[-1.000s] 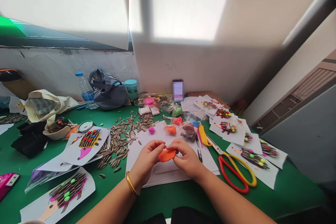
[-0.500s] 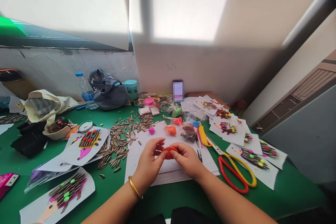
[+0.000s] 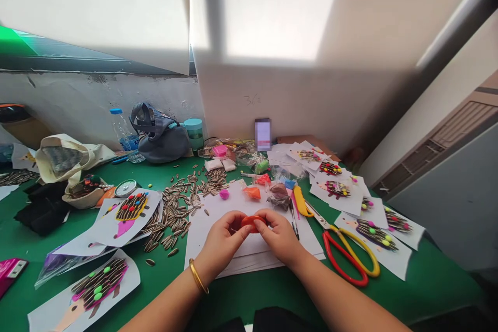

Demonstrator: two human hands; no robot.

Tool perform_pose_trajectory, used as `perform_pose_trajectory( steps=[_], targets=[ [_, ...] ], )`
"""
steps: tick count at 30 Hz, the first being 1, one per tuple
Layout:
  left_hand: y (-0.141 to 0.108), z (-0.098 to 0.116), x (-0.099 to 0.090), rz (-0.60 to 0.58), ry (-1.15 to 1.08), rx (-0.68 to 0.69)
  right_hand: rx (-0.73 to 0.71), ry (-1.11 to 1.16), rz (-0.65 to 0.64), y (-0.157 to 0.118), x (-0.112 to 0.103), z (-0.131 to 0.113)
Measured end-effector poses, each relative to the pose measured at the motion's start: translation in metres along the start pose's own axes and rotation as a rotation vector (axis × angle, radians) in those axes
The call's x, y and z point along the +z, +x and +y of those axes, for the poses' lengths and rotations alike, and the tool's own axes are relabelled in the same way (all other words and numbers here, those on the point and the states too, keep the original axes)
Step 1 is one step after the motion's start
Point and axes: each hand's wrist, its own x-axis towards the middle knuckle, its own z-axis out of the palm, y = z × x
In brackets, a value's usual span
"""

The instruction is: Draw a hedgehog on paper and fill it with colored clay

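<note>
A flattened piece of red-orange modelling clay is pinched between my two hands, over stacked white paper. My left hand, with a gold bangle at the wrist, grips its left side, thumb in front. On its right side my right hand presses with thumb and fingers. Just beyond lie a small magenta clay ball, a bag of orange clay and a bag of brown clay. A black pen rests right of my right hand.
Striped sunflower seeds spread to the left. Scissors with red and yellow handles and a yellow cutter lie right. Seed-covered hedgehog pictures flank both sides. A phone, a bag and a bottle stand behind.
The clay looks wider and flatter between my fingers, and my left fingers have closed in around it. The view has shifted very slightly; the things on the table stay put.
</note>
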Motion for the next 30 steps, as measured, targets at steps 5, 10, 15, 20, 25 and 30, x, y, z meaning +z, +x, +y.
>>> perform_pose_trajectory(
  steps=[5, 10, 15, 20, 25, 30],
  targets=[
    [0.0002, -0.0025, -0.0008, 0.009, -0.07, -0.02, -0.013, -0.033, -0.023, -0.0002, -0.0001, -0.0005],
    [0.0, -0.0005, -0.0024, 0.027, -0.051, -0.012, -0.064, -0.084, 0.0, 0.0016, -0.0028, -0.0012],
    [-0.0001, -0.0001, -0.0022, 0.023, 0.021, 0.003, -0.091, -0.091, -0.023, 0.0011, -0.0028, -0.0012],
    [0.001, 0.0001, -0.0022, 0.05, -0.069, -0.049, -0.025, -0.033, 0.015, 0.0, -0.0011, 0.0016],
    [0.0016, 0.0025, -0.0014, 0.037, -0.159, -0.08, 0.033, 0.028, 0.044, 0.0013, -0.0006, 0.0045],
    [0.0014, 0.0, -0.0018, 0.049, -0.169, -0.093, 0.01, -0.035, 0.074, -0.0012, 0.0009, 0.004]
  ],
)
